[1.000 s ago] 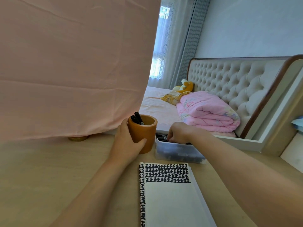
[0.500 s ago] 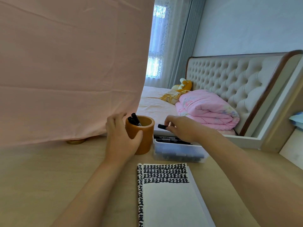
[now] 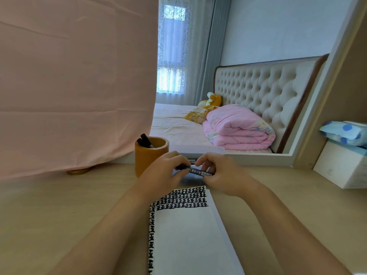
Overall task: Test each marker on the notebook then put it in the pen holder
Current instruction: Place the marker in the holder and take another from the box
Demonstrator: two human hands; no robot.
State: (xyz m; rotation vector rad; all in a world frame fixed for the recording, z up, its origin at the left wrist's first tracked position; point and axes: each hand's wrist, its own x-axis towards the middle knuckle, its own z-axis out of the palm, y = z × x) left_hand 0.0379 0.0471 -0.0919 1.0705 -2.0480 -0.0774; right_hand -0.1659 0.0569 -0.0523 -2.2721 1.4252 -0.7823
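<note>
A black marker (image 3: 195, 170) lies level between both hands, above the far end of the notebook. My left hand (image 3: 164, 173) pinches its left end and my right hand (image 3: 220, 172) grips its right end. The white notebook (image 3: 186, 239) lies open on the desk, with rows of black marks along its top and left margin. An orange-brown pen holder (image 3: 148, 157) stands just left of my left hand, with black markers (image 3: 146, 140) sticking out of it. The clear marker box behind the hands is mostly hidden.
A pink cloth (image 3: 75, 80) hangs over the desk's far left, a gold lid (image 3: 78, 172) at its hem. A white box (image 3: 343, 167) with a blue dotted pack (image 3: 345, 132) on top stands at the right. A mirror behind the desk reflects a bed.
My left hand let go of the pen holder and moved right to the marker. My right hand lifted a marker from the box and brought it nearer, over the notebook's far end.
</note>
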